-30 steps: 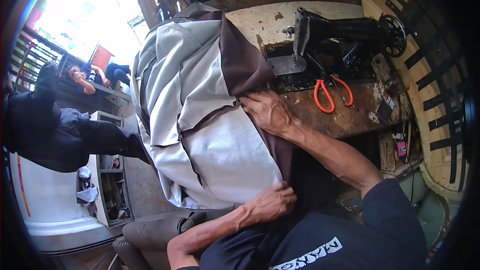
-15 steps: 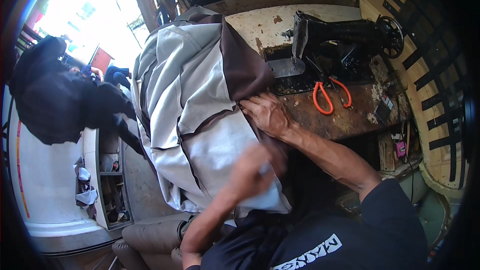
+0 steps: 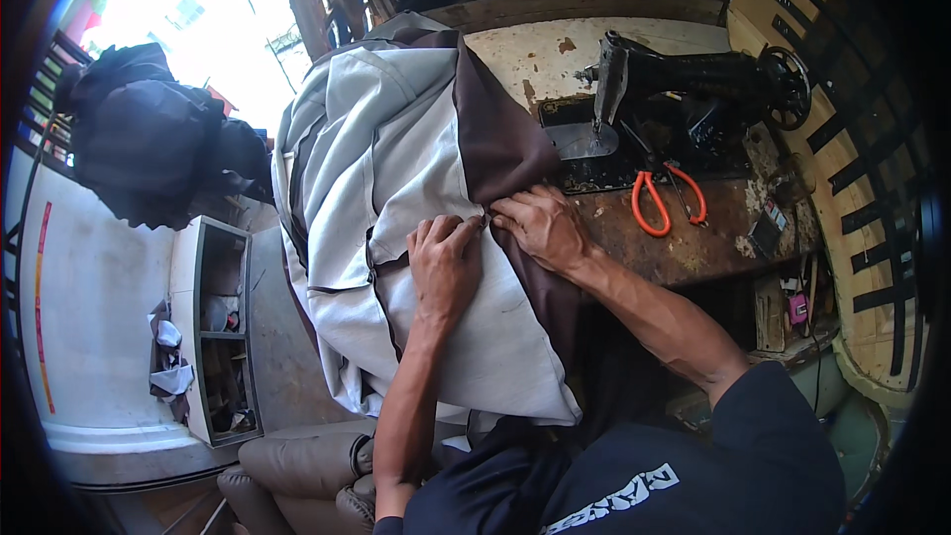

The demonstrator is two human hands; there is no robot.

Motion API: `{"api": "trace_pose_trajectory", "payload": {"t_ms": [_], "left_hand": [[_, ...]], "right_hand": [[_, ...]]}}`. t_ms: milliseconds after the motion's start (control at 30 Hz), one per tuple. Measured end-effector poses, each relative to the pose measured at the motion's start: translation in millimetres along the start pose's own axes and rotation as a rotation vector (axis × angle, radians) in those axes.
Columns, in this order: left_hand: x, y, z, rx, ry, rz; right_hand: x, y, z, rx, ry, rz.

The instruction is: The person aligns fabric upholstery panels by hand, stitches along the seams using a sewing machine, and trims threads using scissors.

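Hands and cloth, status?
Left hand and right hand close together on the grey-and-brown cloth. Cloth rumpled, beside sewing machine. Orange-handled tool clear of both hands.

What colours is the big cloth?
The cloth is pale grey and dark brown, best seen in the head view.

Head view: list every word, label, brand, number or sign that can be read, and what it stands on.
Dark shirt: bold white lettering on the front; its wording is not copied here.
Small dark box: pale marking, too small to read.
Black sewing machine: any marks too small to read.
Grey and brown fabric: none visible.
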State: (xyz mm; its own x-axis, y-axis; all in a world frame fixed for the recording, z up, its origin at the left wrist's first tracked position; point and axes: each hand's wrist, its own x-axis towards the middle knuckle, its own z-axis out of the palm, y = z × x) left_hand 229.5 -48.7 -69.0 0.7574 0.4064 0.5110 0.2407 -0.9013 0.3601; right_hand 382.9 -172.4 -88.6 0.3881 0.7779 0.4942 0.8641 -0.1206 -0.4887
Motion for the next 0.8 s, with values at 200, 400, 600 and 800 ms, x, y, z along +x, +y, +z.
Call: {"api": "trace_pose_trajectory", "payload": {"t_ms": [200,400,600,800], "left_hand": [[-2,10,-12,0.085,-0.086,0.053],[-6,12,-13,0.092,-0.094,0.087],[-5,12,-16,0.104,-0.147,0.103],[-8,14,-24,0.133,-0.269,0.103]], "right_hand": [[-2,-1,3,-0.001,0.023,-0.018],[-2,1,2,-0.012,0.02,-0.038],[0,2,-1,-0.006,-0.02,-0.027],[1,4,-21,-0.096,-0.105,-0.053]]}}
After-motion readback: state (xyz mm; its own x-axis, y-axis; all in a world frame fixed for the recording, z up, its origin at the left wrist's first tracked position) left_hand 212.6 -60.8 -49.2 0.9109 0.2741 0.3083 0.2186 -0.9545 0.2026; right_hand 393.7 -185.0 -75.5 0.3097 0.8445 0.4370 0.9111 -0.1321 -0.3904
